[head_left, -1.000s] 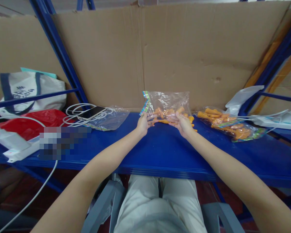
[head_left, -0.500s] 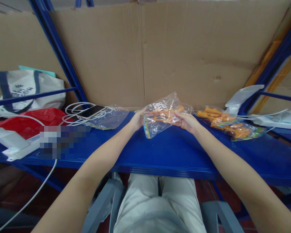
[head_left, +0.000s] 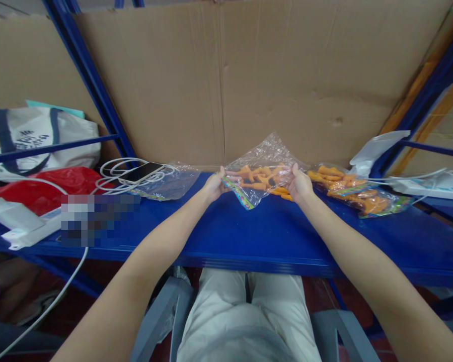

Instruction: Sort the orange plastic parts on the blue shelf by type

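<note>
Between my two hands a clear plastic bag (head_left: 275, 146) with a colourful printed strip is stretched out above the blue shelf (head_left: 241, 236). Several orange pieces (head_left: 254, 186) show through the film; I cannot tell which lie inside the bag and which lie behind it. My left hand (head_left: 214, 186) grips the bag's left edge, its fingers partly seen through the plastic. My right hand (head_left: 300, 183) is closed on the right edge. To the right of it lie filled bags of orange pieces (head_left: 373, 201), apart from my hand.
A flat clear bag (head_left: 173, 186), a phone (head_left: 142, 172) and coiled white cable (head_left: 107, 168) lie to the left, near a red bag (head_left: 60, 183) and a power strip (head_left: 30, 234). Cardboard (head_left: 154, 90) walls the back. Another power strip (head_left: 430, 186) sits far right.
The bag has been spread wider and its printed strip has swung to the right and up. My right hand has shifted slightly right and turned upward at the bag's edge.
</note>
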Tool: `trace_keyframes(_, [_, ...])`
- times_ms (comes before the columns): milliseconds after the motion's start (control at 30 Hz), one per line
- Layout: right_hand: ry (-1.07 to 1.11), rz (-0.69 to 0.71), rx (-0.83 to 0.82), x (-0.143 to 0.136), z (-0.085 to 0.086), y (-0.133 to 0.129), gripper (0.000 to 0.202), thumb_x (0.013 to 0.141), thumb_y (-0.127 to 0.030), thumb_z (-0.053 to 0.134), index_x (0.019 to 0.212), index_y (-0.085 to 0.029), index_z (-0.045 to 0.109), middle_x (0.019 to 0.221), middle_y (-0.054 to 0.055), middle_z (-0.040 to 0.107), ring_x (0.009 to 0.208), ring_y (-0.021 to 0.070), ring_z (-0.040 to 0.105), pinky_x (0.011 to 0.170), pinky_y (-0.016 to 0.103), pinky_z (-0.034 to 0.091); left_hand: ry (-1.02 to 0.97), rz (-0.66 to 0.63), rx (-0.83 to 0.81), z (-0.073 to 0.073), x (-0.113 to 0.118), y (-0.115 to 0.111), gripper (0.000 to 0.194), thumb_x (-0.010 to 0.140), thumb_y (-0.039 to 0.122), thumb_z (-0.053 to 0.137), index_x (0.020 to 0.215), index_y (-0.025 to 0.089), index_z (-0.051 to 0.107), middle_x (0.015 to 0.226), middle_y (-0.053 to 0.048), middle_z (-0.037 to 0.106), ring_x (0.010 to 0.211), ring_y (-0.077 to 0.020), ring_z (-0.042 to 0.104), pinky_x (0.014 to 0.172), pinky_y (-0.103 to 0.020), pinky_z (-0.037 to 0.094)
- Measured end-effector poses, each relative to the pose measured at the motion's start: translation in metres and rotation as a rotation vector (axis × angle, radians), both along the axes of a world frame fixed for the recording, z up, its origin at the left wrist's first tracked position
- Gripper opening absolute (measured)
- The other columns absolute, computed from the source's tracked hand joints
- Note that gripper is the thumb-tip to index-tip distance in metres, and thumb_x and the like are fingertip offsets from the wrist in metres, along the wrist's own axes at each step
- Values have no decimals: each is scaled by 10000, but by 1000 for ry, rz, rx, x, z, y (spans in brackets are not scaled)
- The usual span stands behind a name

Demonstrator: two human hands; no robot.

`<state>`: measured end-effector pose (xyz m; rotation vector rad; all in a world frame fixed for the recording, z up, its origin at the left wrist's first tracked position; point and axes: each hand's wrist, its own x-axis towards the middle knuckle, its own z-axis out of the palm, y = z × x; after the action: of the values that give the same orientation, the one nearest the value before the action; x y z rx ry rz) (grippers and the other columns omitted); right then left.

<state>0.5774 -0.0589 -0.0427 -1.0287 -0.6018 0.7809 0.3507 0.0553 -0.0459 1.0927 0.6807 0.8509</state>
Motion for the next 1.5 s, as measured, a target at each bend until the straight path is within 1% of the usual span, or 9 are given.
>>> trace_keyframes(133, [-23,-26,33,13,-8,6,249,940,-504,601,914,-257,619,772,-7,719,540,134,619,551,275,546,15,3,46,-1,1,-2,401,1034,401,398,1252,167,641,991,-130,793,645,-179,733,681,-315,596])
trace_keyframes(233, [-25,-39,48,16,-10,7,195,930,-467,605,938,-272,609,832,-1,735,557,141,627,559,288,550,133,154,116,-2,4,-4,417,979,283,475,1376,198,573,1200,-141,744,925,-227,756,854,-381,598])
trace_keyframes(367, [28,-92,57,16,-8,5,176,941,-454,565,1016,-299,599,900,-10,753,601,150,650,611,319,566,195,420,524,-1,8,-23,690,835,221,696,1484,245,463,1598,-121,438,1501,-282,371,1169,-410,399])
trace_keyframes(567, [129,-153,92,25,-2,4,123,976,-346,471,972,-276,572,881,-18,742,603,135,635,626,300,564,319,-220,1301,10,12,-76,862,730,541,810,1485,280,486,1656,-125,333,1567,-396,155,1232,-631,143])
trace_keyframes(667, [102,-133,143,31,1,3,126,967,-347,490,947,-262,581,915,-7,744,585,134,616,637,316,577,432,-331,1478,15,18,-75,767,796,469,760,1490,298,484,1633,-122,377,1558,-391,201,1216,-681,84])
trace_keyframes(900, [-2,39,166,19,8,-4,283,1004,-492,420,1016,-273,599,1167,33,731,747,158,682,628,297,588,538,-81,1403,44,5,-18,604,827,78,514,1372,328,589,1503,-72,555,1508,-308,359,1222,-675,119])
trace_keyframes(1100, [-40,127,23,12,5,-4,294,955,-514,525,1084,-257,587,1151,67,723,745,172,689,611,314,591,1032,153,1465,65,-79,24,612,853,77,461,1394,329,596,1595,-24,456,1546,-291,281,1232,-670,35])
trace_keyframes(1300, [-9,91,17,10,5,0,321,1014,-491,404,1027,-237,599,1073,54,733,647,144,646,559,285,552,1695,70,1277,42,-164,57,692,846,40,404,1478,290,535,1627,-74,392,1529,-311,316,1218,-662,152])
trace_keyframes(1500, [-17,111,-5,8,5,-1,332,1026,-477,390,1011,-227,607,1000,48,734,607,133,632,543,269,543,1841,-87,981,19,-195,71,634,766,92,591,1364,295,643,1563,-84,495,1485,-401,366,1152,-742,203])
